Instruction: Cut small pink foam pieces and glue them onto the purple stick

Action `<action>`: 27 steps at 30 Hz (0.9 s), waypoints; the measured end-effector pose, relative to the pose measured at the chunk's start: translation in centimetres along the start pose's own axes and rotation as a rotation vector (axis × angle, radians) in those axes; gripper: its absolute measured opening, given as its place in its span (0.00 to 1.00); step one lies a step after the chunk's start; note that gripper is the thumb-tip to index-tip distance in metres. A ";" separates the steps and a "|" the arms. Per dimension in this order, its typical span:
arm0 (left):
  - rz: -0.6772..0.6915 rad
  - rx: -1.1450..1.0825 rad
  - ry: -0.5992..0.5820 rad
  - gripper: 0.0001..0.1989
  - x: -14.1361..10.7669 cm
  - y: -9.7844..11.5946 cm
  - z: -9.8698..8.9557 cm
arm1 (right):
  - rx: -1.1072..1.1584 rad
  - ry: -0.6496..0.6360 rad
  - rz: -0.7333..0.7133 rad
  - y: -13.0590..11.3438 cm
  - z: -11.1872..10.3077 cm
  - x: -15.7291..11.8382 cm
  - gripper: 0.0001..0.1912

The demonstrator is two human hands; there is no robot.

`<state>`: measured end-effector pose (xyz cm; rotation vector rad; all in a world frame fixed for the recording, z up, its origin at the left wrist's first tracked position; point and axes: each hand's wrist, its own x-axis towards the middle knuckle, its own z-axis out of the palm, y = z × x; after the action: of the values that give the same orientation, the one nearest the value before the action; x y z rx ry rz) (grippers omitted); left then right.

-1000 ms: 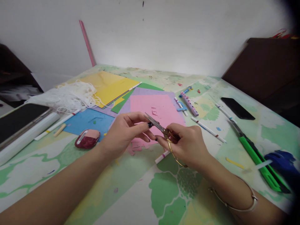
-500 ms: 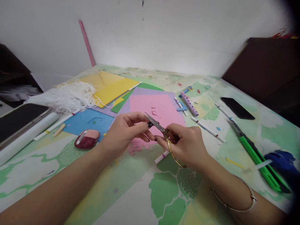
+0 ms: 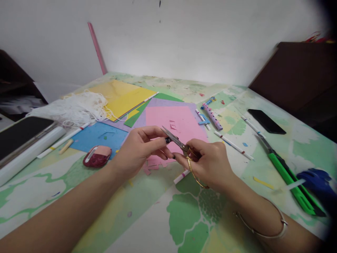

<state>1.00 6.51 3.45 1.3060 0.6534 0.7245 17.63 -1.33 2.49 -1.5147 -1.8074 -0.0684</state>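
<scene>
My right hand (image 3: 214,163) grips a pair of scissors (image 3: 175,138) by its gold-coloured handles, the blades pointing up and left. At the blades, my left hand (image 3: 143,147) has thumb and index finger drawn together in a pinch. Whatever lies between those fingertips is too small or hidden to make out. Beneath both hands is a pink paper sheet (image 3: 181,114), with small cut pink pieces (image 3: 172,124) on it and more scraps (image 3: 151,168) at its near edge. A white marker (image 3: 181,176) lies partly under my right hand.
Left are white string (image 3: 84,107), blue paper (image 3: 92,137), yellow paper (image 3: 131,96) and a maroon-and-pink case (image 3: 97,156). On the right lie a purple dotted paper tube (image 3: 214,119), several markers (image 3: 233,144), a phone (image 3: 265,121) and a green box cutter (image 3: 289,179) with its blade out.
Both hands and the scissors hold nearly the same pose. The whole view has shifted very slightly; nothing on the table has visibly moved.
</scene>
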 end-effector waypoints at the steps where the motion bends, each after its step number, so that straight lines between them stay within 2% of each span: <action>1: -0.001 0.001 0.001 0.03 0.0 0.0 0.0 | -0.001 -0.001 0.003 0.0 0.0 0.0 0.16; 27: 0.005 0.006 0.009 0.04 0.1 0.0 0.0 | 0.003 -0.011 0.015 0.1 -0.1 0.0 0.16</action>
<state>1.03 6.62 3.47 1.3114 0.6606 0.7338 17.74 -1.34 2.56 -1.5293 -1.8041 -0.0497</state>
